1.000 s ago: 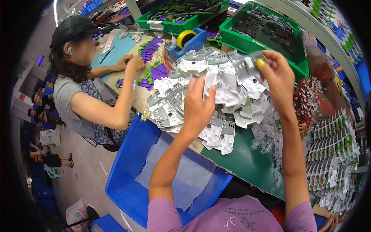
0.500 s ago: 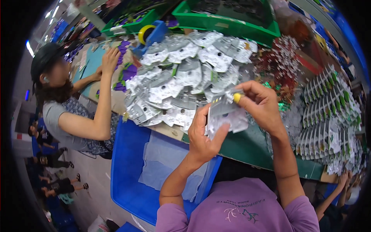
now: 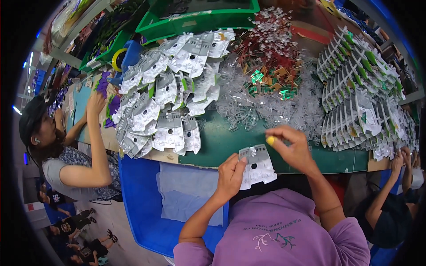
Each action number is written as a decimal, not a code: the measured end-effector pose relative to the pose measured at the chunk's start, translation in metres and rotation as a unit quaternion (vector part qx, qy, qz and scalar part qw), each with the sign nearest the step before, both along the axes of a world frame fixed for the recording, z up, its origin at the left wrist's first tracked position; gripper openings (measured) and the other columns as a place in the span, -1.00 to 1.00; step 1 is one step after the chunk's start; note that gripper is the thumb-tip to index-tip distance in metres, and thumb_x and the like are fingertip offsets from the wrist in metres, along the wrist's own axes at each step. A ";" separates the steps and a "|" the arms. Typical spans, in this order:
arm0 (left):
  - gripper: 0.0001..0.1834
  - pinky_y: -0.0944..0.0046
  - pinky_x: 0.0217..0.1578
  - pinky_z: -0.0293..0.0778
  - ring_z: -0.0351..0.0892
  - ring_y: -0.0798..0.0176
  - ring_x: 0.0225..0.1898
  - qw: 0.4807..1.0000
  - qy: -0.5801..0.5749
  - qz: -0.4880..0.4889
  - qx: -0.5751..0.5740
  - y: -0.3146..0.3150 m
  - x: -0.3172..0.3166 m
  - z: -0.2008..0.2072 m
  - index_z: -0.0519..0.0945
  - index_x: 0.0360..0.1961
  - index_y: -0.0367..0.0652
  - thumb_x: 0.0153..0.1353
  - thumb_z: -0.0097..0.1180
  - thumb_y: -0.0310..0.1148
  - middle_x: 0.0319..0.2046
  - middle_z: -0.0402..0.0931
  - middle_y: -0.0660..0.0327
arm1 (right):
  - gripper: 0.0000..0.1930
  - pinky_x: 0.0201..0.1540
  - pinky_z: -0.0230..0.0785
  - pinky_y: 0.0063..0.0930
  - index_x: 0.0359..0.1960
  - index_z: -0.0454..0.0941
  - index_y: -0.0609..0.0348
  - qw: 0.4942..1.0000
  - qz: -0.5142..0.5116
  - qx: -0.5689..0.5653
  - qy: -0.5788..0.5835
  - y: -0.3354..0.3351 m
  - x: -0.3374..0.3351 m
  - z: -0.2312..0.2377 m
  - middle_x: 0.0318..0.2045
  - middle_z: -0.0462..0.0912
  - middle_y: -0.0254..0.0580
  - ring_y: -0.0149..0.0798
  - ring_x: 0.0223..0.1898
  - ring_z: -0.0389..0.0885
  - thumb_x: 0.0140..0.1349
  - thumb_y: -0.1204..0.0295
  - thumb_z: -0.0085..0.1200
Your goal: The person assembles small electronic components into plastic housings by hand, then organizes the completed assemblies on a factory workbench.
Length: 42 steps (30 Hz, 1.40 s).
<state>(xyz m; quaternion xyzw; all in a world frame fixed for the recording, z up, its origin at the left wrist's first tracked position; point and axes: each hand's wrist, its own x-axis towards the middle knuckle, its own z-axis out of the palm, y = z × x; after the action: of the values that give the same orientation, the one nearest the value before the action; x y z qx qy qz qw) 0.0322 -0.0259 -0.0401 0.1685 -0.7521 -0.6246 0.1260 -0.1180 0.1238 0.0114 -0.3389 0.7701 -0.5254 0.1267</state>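
Note:
My left hand (image 3: 231, 176) grips the left edge of a white-and-grey moulded plastic panel (image 3: 258, 170) with a dark round hole, tilted near my chest. Small clear pieces sit along its grey upper part. My right hand (image 3: 290, 148) is just above and right of the panel, apart from it. Its thumb and index finger are stretched out with a small gap and nothing visible between them; a yellow cover (image 3: 270, 140) is on the thumb tip. A heap of similar white-and-grey panels (image 3: 171, 128) lies on the green table (image 3: 217, 150) to the left.
Loose clear plastic pieces (image 3: 242, 104) and small green boards with red wires (image 3: 270, 75) lie ahead. Stacked panels (image 3: 350, 115) stand at right. A blue bin (image 3: 142, 208) is at lower left, green trays (image 3: 195, 20) at the back. A co-worker (image 3: 75, 155) works at left.
My view has swung right, so the panel heap sits further left. My right hand has come off the panel, which my left hand now holds lower and closer to my body.

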 end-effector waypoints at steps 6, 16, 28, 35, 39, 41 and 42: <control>-0.57 0.30 -0.52 0.29 0.27 0.46 -0.57 0.999 0.029 0.030 -0.008 -0.010 -0.009 -0.006 0.47 0.19 -0.32 0.32 0.06 -0.38 -0.64 0.36 0.27 | -0.83 -0.41 0.45 -0.50 -0.20 0.66 0.26 0.968 -0.227 -0.007 0.105 -0.004 -0.044 0.001 -0.40 0.67 -0.17 -0.40 -0.48 0.61 0.15 0.56 0.20; -0.48 0.43 -0.62 0.13 0.15 0.56 -0.63 0.996 -0.010 0.024 -0.091 -0.014 -0.023 0.002 0.37 0.28 -0.26 0.29 0.09 -0.44 -0.69 0.17 0.39 | -0.89 -0.45 0.44 -0.40 -0.32 0.66 0.21 0.912 -0.303 0.080 0.267 -0.030 -0.090 -0.006 -0.41 0.67 -0.12 -0.25 -0.50 0.66 0.10 0.52 0.19; -0.47 0.22 -0.58 0.34 0.41 0.24 -0.68 0.988 -0.063 -0.046 -0.131 -0.019 -0.028 0.011 0.38 0.24 -0.26 0.24 0.15 -0.43 -0.67 0.40 0.09 | -0.81 -0.54 0.34 -0.67 -0.18 0.60 0.32 0.973 -0.150 -0.067 -0.163 -0.010 -0.065 0.017 -0.64 0.53 -0.44 -0.64 -0.61 0.46 0.27 0.49 0.01; -0.45 0.35 -0.64 0.24 0.30 0.46 -0.69 0.989 -0.048 -0.048 -0.135 -0.020 -0.028 0.009 0.38 0.23 -0.32 0.22 0.20 -0.42 -0.72 0.31 0.26 | -0.74 -0.28 0.53 -0.52 -0.02 0.54 0.31 0.951 -0.078 -0.136 -0.267 -0.018 -0.067 0.007 -0.41 0.64 -0.24 -0.43 -0.46 0.60 0.34 0.46 -0.05; -0.44 0.20 -0.58 0.36 0.48 0.22 -0.66 0.987 -0.070 -0.064 -0.133 -0.020 -0.031 0.016 0.38 0.23 -0.28 0.21 0.20 -0.41 -0.66 0.45 0.07 | -0.70 -0.33 0.47 -0.55 0.10 0.43 0.32 0.888 -0.086 -0.253 -0.373 -0.030 -0.082 0.010 -0.38 0.58 -0.32 -0.44 -0.48 0.54 0.40 0.46 -0.06; -0.43 0.20 -0.58 0.36 0.48 0.21 -0.66 0.987 -0.071 -0.061 -0.132 -0.019 -0.031 0.019 0.37 0.23 -0.29 0.20 0.21 -0.41 -0.66 0.45 0.07 | -0.70 -0.44 0.36 -0.60 0.09 0.43 0.33 0.882 -0.084 -0.299 -0.355 -0.024 -0.098 0.015 -0.41 0.55 -0.34 -0.49 -0.52 0.46 0.40 0.45 -0.06; -0.43 0.20 -0.58 0.36 0.48 0.20 -0.67 0.987 -0.070 -0.063 -0.130 -0.019 -0.030 0.019 0.37 0.23 -0.30 0.20 0.21 -0.41 -0.67 0.45 0.07 | -0.70 -0.55 0.24 -0.66 0.09 0.43 0.35 0.873 -0.087 -0.346 -0.333 -0.019 -0.103 0.019 -0.44 0.52 -0.35 -0.54 -0.56 0.39 0.41 0.44 -0.05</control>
<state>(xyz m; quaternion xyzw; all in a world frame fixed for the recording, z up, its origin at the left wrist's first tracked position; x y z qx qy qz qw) 0.0018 -0.0449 -0.0206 0.1462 -0.8428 -0.5151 0.0542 -0.2209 0.1051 0.0302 -0.0984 0.4779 -0.8487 0.2041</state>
